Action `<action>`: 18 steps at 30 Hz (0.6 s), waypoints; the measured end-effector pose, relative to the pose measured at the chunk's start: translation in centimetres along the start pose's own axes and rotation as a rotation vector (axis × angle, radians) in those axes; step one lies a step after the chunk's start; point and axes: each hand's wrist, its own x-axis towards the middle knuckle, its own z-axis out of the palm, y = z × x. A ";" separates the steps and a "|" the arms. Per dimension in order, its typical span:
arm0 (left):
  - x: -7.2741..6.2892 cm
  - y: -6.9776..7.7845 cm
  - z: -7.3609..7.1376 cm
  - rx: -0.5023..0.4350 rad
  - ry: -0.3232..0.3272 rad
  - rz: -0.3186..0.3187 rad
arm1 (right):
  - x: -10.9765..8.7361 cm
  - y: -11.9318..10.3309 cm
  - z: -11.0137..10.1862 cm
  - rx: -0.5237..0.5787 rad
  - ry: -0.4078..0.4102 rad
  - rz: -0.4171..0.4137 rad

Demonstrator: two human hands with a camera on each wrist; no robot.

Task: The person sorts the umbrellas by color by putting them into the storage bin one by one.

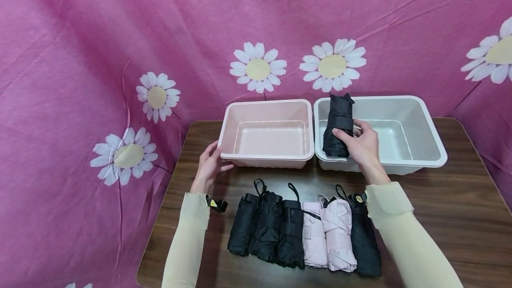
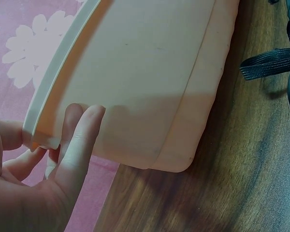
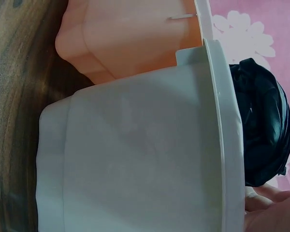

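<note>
My right hand (image 1: 363,145) grips a folded black umbrella (image 1: 339,121), thumb on its near side, over the left end of the white plastic bin (image 1: 434,146). In the right wrist view, the umbrella (image 3: 261,121) shows just past the bin's rim. My left hand (image 1: 209,166) holds the front left corner of the pink plastic bin (image 1: 270,162). Seen from the left wrist, its fingers (image 2: 82,140) lie on both sides of the rim. Nearer me lie folded umbrellas in a row: several black ones (image 1: 266,226) and two pale pink ones (image 1: 339,237).
Both bins stand side by side at the back of the brown wooden table (image 1: 436,217). Behind them hangs a pink cloth (image 1: 200,26) with daisies. Wrist loops stick up from some of the umbrellas. The table's left edge runs near my left forearm.
</note>
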 end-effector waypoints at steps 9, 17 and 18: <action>-0.2 0.1 0.2 0.003 -0.002 0.003 | -0.2 0.0 -0.3 -0.098 0.012 0.000; -0.2 0.1 0.0 -0.006 -0.004 0.007 | -0.6 0.1 -1.3 -0.072 0.068 -0.039; -0.3 0.1 0.0 -0.002 -0.008 0.010 | -0.6 0.1 -1.6 -0.060 0.075 -0.035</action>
